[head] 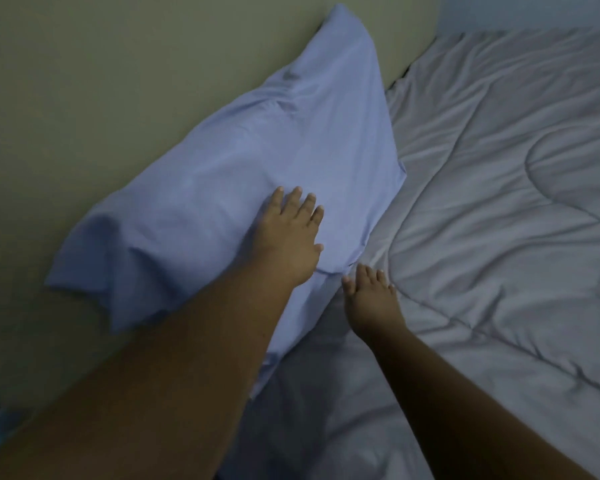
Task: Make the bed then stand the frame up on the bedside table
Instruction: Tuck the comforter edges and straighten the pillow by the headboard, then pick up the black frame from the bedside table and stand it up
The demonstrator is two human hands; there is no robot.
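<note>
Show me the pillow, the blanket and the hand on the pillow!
pillow (257, 140), head view, middle of its blue cover.
blanket (499, 202), head view, a wrinkled grey patch right of the pillow.
left hand (288, 237), head view, back of the hand, flat on the pillow.

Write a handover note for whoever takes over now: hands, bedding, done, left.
Left hand: open, flat on the blue pillow.
Right hand: open, at the pillow's near edge, on the grey comforter.
Pillow leans on the beige headboard.
Done: comforter spread, though wrinkled.
Left: settle pillow, smooth comforter, stand the frame up; frame and bedside table are out of view.
</note>
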